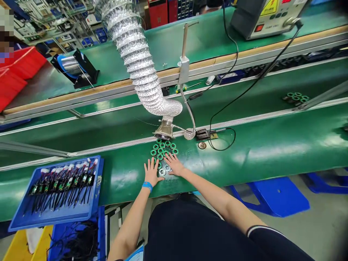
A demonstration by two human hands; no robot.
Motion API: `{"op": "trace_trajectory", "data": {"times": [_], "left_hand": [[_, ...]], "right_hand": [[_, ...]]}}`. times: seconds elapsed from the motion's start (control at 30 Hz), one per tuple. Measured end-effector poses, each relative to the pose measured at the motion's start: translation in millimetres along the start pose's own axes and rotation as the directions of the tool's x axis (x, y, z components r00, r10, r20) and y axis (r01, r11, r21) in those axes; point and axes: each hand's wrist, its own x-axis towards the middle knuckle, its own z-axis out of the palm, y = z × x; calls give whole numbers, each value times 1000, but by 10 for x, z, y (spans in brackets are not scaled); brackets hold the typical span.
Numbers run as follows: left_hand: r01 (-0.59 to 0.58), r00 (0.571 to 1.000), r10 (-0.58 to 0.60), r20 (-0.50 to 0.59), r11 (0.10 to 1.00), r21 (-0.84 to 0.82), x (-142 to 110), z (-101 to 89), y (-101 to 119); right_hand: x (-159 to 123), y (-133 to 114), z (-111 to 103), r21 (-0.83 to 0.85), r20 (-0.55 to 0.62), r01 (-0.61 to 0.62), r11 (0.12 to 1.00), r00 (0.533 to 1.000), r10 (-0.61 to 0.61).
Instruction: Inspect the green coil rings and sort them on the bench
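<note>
Several small green ring-shaped circuit boards [160, 150] lie in a cluster on the green mat, below the mouth of a fume extraction hose. Two paler rings [162, 172] sit nearer to me, between my hands. On the left of the cluster, my left hand [152, 173], with a blue band at the wrist, rests with its fingers spread. My right hand [174, 165] lies on the right side, fingers stretched out over the edge of the cluster. Its fingertips touch or cover some rings; exactly which ones I cannot tell. Neither hand grips anything.
A silver flexible duct [146, 72] hangs down over the bench. A soldering iron holder [202, 135] and a small round tin [202, 145] stand to the right. At left, a blue tray [92, 203] holds wired boards. A solder spool [72, 67] sits on the upper shelf.
</note>
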Motion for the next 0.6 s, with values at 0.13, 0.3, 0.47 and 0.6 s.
{"op": "trace_trajectory", "data": {"times": [0.13,0.3,0.47,0.6], "left_hand": [[96,995,-96,-3,995,-35,-105,19,107],[26,1000,-26,-7,999,-21,142,-63,58],[-103,995,103,1,993,-57,357,-26,-88],[-191,981,186,-49,973,-126,396,53,-126]], "right_hand": [[-41,44,-5,-3,-31,25,1000,999,-25],[17,48,11,-7,-96,-4,1000,995,4],[66,42,50,-20,-134,-22,1000,991,19],[16,50,-5,-31,-142,-30,999,990,26]]}}
